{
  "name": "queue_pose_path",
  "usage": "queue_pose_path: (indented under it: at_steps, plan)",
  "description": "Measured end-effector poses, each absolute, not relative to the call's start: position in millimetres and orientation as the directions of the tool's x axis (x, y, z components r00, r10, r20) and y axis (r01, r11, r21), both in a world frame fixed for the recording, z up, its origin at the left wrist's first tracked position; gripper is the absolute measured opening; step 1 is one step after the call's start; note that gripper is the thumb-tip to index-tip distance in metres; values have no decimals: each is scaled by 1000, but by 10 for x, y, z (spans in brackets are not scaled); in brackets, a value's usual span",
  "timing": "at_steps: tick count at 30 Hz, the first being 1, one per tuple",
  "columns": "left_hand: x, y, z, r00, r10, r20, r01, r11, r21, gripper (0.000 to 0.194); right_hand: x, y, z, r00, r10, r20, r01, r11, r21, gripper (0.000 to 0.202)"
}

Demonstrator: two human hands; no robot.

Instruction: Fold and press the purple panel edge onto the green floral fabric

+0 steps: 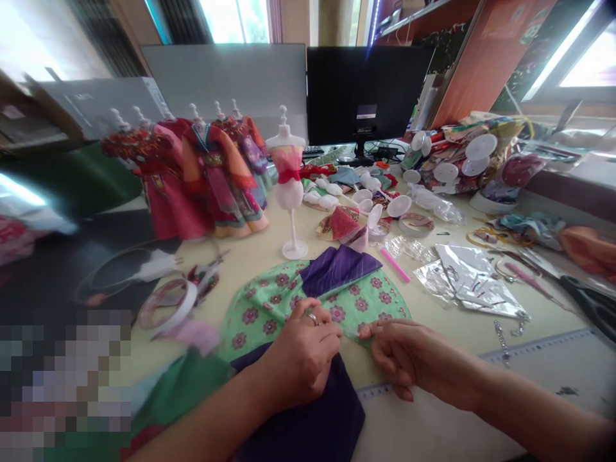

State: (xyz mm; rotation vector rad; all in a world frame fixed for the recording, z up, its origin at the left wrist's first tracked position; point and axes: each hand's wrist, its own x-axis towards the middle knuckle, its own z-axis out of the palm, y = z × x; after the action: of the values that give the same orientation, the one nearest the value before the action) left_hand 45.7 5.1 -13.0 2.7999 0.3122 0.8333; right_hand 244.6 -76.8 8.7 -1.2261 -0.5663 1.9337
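Observation:
A green cloth with pink flowers (269, 298) lies on the table, a purple striped piece (337, 269) across its top. Dark purple fabric (332, 417) spreads below it. My left hand (308, 350), with a ring on one finger, is closed at the cloth's lower middle; whatever its fingertips pinch is too small to see. To its right, my right hand (409, 353) pinches the cloth's lower edge between thumb and forefinger, the other fingers curled. A small white mannequin (289, 186) with a pink and red top stands behind the cloth.
Dressed mannequins (212, 173) stand at the back left, before a monitor (368, 96). Tape rolls (416, 224), a pink stick (395, 265) and plastic packets (481, 279) lie to the right. Black-handled scissors (590, 301) and a ruler (543, 346) are at the right. Green fabric (187, 391) is at the lower left.

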Motion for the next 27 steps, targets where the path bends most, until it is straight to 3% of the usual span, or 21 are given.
queue_pose_path:
  at_steps: [27]
  plan:
    - [455, 46, -107, 820, 279, 500, 145, -946, 290, 16, 2402, -707, 190, -225, 754, -617, -253, -657, -710, 21]
